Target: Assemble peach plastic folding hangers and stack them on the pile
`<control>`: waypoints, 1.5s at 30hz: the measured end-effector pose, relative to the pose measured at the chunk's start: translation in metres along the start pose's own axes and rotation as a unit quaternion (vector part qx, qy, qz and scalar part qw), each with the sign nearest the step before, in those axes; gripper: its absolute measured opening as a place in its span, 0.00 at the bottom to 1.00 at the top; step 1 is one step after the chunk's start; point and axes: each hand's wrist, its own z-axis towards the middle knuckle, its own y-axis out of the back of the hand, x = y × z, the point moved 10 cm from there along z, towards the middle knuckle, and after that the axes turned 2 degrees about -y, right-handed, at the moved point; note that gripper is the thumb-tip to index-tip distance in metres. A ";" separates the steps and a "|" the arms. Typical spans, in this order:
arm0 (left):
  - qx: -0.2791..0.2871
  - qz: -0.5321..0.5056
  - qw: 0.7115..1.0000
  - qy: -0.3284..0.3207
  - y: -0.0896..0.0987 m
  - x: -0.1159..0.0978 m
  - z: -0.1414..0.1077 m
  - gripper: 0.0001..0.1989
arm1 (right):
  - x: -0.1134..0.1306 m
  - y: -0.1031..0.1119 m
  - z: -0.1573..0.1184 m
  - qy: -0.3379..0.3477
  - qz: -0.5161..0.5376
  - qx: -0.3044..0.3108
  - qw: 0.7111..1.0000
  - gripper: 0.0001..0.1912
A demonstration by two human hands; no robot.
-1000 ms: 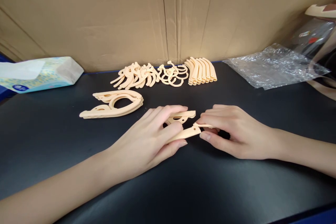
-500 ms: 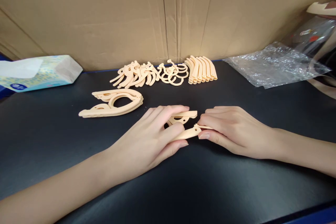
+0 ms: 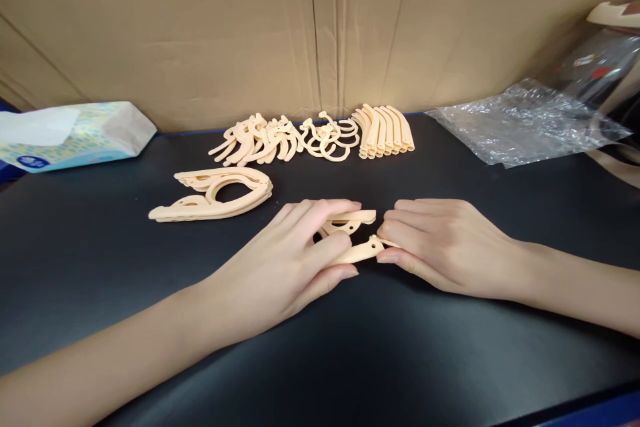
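Observation:
Near the middle of the black table, my left hand [image 3: 295, 260] grips a beige plastic piece [image 3: 357, 253] with two arms, a small hole showing at the lower arm's end. Its left part is hidden under my fingers. My right hand [image 3: 440, 243] pinches a thin beige part [image 3: 389, 242] between thumb and fingers, touching the lower arm's end. Beyond my left hand lies a stack of folded beige hangers [image 3: 225, 209]. Farther back are a pile of curved beige pieces [image 3: 260, 141], a heap of beige hooks [image 3: 330, 140] and a row of beige arms [image 3: 384, 132].
A tissue pack [image 3: 80, 135] lies at the back left of the black table [image 3: 350, 360]. Crumpled clear plastic [image 3: 525, 123] is at the back right, beside a bag [image 3: 600, 67]. A tall cardboard sheet [image 3: 200, 33] stands along the back edge.
The fingers of my right hand have curled slightly further over the thin part, and less of it shows. My left hand and its piece have hardly moved.

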 end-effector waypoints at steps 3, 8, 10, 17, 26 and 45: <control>0.000 -0.003 1.000 0.004 0.000 0.001 0.000 0.08 | 0.001 0.000 0.000 0.003 -0.018 0.000 1.000 0.20; -0.002 -0.008 1.000 0.005 0.000 0.002 0.000 0.09 | 0.005 0.002 0.001 0.011 -0.041 -0.005 0.999 0.20; -0.003 -0.009 1.000 0.008 0.001 0.002 0.001 0.09 | 0.005 0.002 0.002 0.009 -0.051 -0.002 0.999 0.20; 0.001 -0.015 1.000 0.009 0.001 0.002 0.001 0.09 | 0.008 0.003 0.002 0.011 -0.083 0.003 0.996 0.18; 0.013 -0.013 1.000 -0.005 0.000 -0.001 0.003 0.08 | 0.012 0.002 0.003 0.030 -0.112 0.017 0.993 0.16; 0.012 -0.075 0.989 0.127 -0.004 0.025 -0.003 0.12 | -0.021 -0.006 -0.001 0.005 0.002 0.054 0.999 0.13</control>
